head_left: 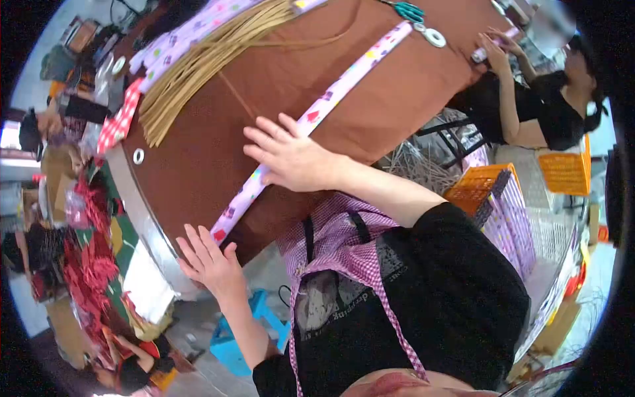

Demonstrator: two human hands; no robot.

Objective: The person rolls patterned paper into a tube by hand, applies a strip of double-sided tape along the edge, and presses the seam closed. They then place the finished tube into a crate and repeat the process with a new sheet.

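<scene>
A long, slim roll of lilac patterned wrapping paper [331,99] lies slantwise across the brown-covered table [198,159]. Over its middle, my right hand [294,159] rests flat with the fingers spread. At the roll's near end, my left hand [213,263] is stretched out, fingers apart and fingertips right beside the paper. Neither hand is wrapped around anything.
A bundle of thin brown strips [198,79] lies beside more lilac rolls [178,49]. Teal-handled scissors [408,12] and a white tape ring [434,38] sit near the roll's far end. Across the table, a person [562,99] handles another roll [489,49]. A blue stool [241,341] stands below.
</scene>
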